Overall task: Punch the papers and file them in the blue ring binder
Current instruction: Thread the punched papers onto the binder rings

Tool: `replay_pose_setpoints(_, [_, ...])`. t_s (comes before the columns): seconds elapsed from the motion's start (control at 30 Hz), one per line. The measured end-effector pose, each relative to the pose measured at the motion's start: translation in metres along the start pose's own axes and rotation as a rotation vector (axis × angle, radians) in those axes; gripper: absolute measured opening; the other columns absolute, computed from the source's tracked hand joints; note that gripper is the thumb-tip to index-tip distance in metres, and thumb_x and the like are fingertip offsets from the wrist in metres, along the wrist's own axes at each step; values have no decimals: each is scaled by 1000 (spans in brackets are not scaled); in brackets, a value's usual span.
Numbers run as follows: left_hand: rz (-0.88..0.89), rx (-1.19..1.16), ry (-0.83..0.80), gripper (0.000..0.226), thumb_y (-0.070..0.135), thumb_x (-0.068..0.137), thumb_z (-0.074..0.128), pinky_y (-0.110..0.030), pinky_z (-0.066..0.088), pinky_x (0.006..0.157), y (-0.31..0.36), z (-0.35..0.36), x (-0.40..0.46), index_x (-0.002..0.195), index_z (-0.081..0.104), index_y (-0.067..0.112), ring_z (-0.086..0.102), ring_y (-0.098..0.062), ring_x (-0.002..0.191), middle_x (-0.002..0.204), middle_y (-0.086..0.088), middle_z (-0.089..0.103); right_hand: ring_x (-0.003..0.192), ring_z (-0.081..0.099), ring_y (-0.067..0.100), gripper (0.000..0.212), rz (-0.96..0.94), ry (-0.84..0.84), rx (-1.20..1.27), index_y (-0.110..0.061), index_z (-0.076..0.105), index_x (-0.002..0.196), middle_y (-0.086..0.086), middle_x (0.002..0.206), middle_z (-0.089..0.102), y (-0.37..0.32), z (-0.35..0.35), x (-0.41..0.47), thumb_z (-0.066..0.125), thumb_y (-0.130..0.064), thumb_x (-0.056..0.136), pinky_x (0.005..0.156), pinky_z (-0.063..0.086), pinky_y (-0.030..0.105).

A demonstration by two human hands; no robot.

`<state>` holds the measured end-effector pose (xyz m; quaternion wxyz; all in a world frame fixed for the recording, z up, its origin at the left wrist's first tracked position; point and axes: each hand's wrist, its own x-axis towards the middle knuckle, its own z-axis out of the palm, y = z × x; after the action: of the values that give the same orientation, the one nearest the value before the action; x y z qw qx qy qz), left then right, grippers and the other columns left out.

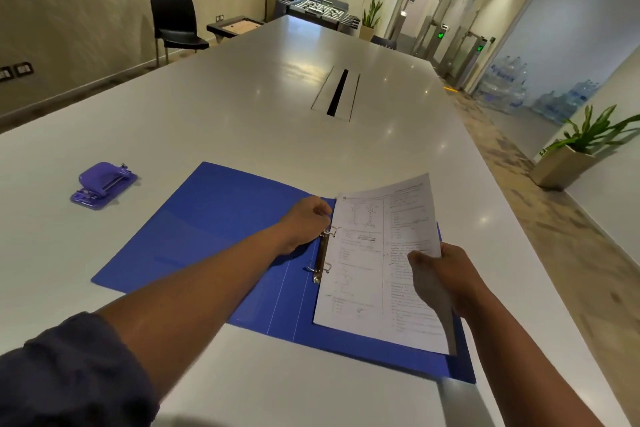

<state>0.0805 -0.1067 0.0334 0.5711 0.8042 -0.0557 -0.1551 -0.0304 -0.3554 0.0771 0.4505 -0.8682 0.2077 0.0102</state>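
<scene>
A: Where are the papers (375,263) now?

B: They lie on the right half of the open blue ring binder (207,229), which is spread flat on the white surface (242,97) near its front edge. The left margin of the sheets is just at the metal rings (323,253).

A: And the hands?

B: The right hand (450,277) has its fingers closed on the right edge of the sheets and lifts that side a little, so the paper curls there. The left hand (304,222) rests at the upper ring with fingers curled in; I cannot tell if it pinches the ring or only the margin of the paper.

A: How will the papers handle?

B: I think they are light and thin, so they bend easily and the punched holes may tear if one pulls. It is better to hold them near the margin, close to the rings, and to support the far edge. The binder covers look like stiff, smooth plastic and should stay flat.

A: Is there any writing to read?

B: There is printed text and some diagrams, but too small to read. I see no brand on the purple hole punch (102,185), which sits well apart toward the left edge.
</scene>
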Motion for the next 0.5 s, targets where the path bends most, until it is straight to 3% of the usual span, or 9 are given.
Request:
replay_pose_setpoints(0.17, [144, 107, -181, 56, 16, 95, 68, -23, 40, 99, -12, -11, -29, 145, 43, 20, 46, -12, 130, 140, 3, 47, 80, 74, 20, 14, 38, 31, 58, -19, 72, 98, -1, 95, 76, 18, 11, 3, 68, -9, 88, 72, 65, 40])
replay_pose_setpoints(0.23, [162, 225, -261, 82, 28, 88, 78, -29, 37, 110, -21, -15, -32, 155, 30, 27, 40, -12, 138, 155, 2, 39, 79, 74, 18, 18, 44, 51, 88, -19, 71, 99, -2, 94, 75, 24, 14, 2, 67, -6, 87, 66, 64, 35])
replay_pose_setpoints(0.33, [177, 410, -349, 112, 51, 72, 87, -45, 32, 121, -28, -20, -36, 158, 17, 40, 32, -17, 147, 164, 9, 29, 84, 70, 12, 26, 22, 104, 86, -22, 66, 106, -4, 101, 72, 35, 17, 4, 69, -5, 86, 71, 61, 33])
replay_pose_setpoints(0.5, [274, 590, -362, 115, 55, 68, 88, -51, 25, 123, -37, -18, -38, 157, 17, 41, 28, -20, 150, 165, 10, 22, 86, 70, 14, 34, 48, 158, 77, -23, 59, 111, -9, 98, 69, 44, 16, 3, 74, -13, 82, 79, 62, 39])
